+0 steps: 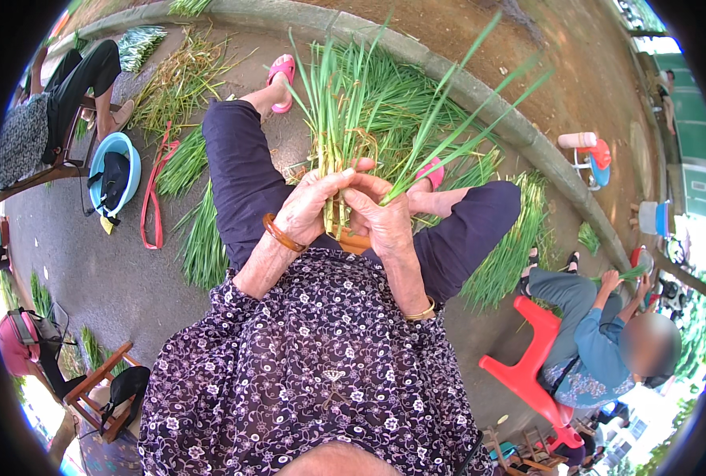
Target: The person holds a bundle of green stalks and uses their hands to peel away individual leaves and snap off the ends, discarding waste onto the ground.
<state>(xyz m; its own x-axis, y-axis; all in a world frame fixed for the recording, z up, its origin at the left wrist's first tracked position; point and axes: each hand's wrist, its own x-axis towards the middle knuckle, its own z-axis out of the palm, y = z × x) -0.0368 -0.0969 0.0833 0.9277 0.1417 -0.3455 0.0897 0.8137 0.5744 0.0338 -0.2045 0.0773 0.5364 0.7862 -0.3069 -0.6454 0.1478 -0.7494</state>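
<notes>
My left hand (309,201), with an amber-coloured bangle at its wrist, is closed around a small bunch of long green leafy stalks (331,128). Their pale cut ends point towards me, and some yellowed leaves hang among them. My right hand (382,217) touches the left at the fingertips and pinches a few separate green stalks (448,140), which fan out to the right. A thin yellow bangle is on that wrist. Beyond my hands, a large heap of the same green stalks (388,89) lies on the ground between my pink sandals.
More stalks (504,244) lie by my right knee and bundles (204,238) by my left. A blue basin (134,172) holding a black bag and a red strap (150,202) are at left. A person (590,357) sits right near a red plastic stool (531,357). A stone kerb (448,71) curves ahead.
</notes>
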